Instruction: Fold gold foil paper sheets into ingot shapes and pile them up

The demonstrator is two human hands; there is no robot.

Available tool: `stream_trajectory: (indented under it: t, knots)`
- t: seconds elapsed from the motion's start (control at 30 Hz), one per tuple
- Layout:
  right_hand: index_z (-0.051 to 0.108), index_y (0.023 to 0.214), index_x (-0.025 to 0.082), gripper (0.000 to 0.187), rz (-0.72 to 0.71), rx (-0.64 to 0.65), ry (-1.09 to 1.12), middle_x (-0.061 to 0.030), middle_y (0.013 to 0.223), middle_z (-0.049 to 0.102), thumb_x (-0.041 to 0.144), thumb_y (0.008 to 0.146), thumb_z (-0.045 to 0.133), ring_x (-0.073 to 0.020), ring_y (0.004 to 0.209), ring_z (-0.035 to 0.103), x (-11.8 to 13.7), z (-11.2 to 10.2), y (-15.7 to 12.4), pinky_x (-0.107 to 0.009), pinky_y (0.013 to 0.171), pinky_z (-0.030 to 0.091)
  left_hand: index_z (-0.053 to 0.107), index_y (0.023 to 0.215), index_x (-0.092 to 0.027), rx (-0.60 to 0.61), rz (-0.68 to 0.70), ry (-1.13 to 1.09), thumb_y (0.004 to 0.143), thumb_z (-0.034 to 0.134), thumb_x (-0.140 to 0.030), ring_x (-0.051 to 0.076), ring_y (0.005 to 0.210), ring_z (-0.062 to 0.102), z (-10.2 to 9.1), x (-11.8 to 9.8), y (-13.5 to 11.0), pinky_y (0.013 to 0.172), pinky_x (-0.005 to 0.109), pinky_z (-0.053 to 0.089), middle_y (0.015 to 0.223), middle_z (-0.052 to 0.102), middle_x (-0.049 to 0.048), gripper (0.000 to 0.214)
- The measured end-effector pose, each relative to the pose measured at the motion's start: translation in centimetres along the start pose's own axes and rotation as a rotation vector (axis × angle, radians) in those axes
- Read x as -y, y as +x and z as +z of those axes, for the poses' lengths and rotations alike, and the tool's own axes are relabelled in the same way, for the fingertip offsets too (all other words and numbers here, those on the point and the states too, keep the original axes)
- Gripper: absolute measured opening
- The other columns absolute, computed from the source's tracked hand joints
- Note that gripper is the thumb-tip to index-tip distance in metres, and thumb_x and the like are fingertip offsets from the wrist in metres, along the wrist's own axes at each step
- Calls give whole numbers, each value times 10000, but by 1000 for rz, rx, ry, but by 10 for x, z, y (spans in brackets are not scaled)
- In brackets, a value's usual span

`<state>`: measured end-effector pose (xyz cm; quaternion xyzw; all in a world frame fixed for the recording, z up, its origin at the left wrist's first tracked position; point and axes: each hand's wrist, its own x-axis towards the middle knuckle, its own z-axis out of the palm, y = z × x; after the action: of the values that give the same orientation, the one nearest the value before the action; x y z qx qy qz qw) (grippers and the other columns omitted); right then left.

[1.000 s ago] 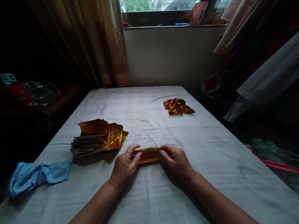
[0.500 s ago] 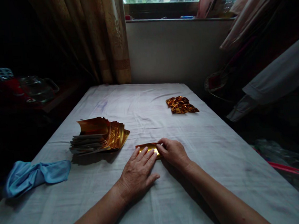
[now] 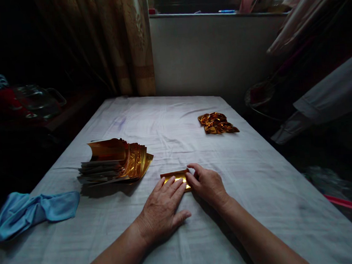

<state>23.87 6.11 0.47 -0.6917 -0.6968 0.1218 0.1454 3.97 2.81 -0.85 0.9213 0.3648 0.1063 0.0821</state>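
Observation:
A small sheet of gold foil paper lies on the cloth in front of me, its far edge turned up. My left hand rests flat on its near side, fingers stretched and thumb apart. At the sheet's right end, my right hand pinches the edge between thumb and forefinger. Left of my hands stands a fanned stack of gold foil paper. Farther off to the right is a small heap of folded gold foil pieces.
A blue cloth lies at the left edge of the white-covered table. Beyond that edge, a glass jug stands on a dark surface. Clothes hang at the right, above a pink-red handle. A curtain hangs at the back.
The view has tilted down slightly and shifted. Both hands stay on the foil sheet, and its far edge stands up a little more under my right fingers.

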Motion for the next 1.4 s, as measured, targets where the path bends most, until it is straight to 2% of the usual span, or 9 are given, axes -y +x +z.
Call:
stream_trajectory:
  t: [0.13, 0.33, 0.6, 0.73, 0.87, 1.07, 1.4]
  knots:
    - [696, 1166, 286, 275, -13, 16, -73, -20, 825, 772, 357, 954, 536, -201, 742, 711, -1, -4, 5, -276, 624, 390, 402, 1493, -164, 6, 2, -11, 981, 448, -563, 301, 1435, 393, -1, 0, 0, 1209, 523, 260, 1516, 483, 114, 651]
    - [700, 1103, 292, 228, -30, 97, -50, 1, 751, 749, 365, 937, 562, -180, 690, 676, -3, -10, 11, -266, 596, 332, 402, 1493, -182, -17, 4, -13, 981, 447, -568, 293, 1435, 394, 0, 0, 0, 1221, 510, 234, 1511, 491, 106, 642]
    - [683, 1003, 278, 149, -42, 280, -14, 8, 757, 729, 319, 884, 602, -166, 699, 629, 3, -22, 27, -253, 593, 293, 389, 1503, -195, 6, 6, -17, 980, 463, -553, 291, 1434, 395, -2, 0, 0, 1216, 509, 243, 1525, 475, 103, 638]
    - [692, 910, 250, 106, -7, 277, 19, 1, 769, 719, 303, 863, 613, -157, 698, 611, 7, -23, 25, -249, 595, 298, 388, 1503, -181, -6, 19, -24, 982, 466, -539, 287, 1427, 406, -3, -1, -3, 1211, 513, 259, 1525, 471, 117, 637]
    - [700, 821, 226, 105, -63, 236, 27, -19, 833, 704, 283, 858, 620, -150, 737, 592, 5, -23, 13, -246, 625, 316, 360, 1520, -200, -34, 52, -32, 984, 469, -526, 274, 1428, 406, 0, -4, -10, 1208, 500, 272, 1517, 484, 105, 636]
    - [706, 804, 224, 130, -69, 219, 90, -8, 801, 692, 274, 866, 604, -146, 730, 583, -4, -20, 3, -246, 656, 344, 371, 1511, -194, -39, 70, -40, 986, 459, -539, 267, 1424, 412, 4, -7, -15, 1205, 490, 278, 1507, 497, 103, 634]
    - [706, 772, 228, 157, -53, 199, 130, -11, 782, 713, 293, 863, 596, -158, 725, 611, -5, -17, 7, -257, 660, 363, 356, 1522, -206, -17, 26, -59, 987, 436, -567, 280, 1435, 393, 1, -7, -12, 1210, 500, 273, 1513, 491, 91, 650]
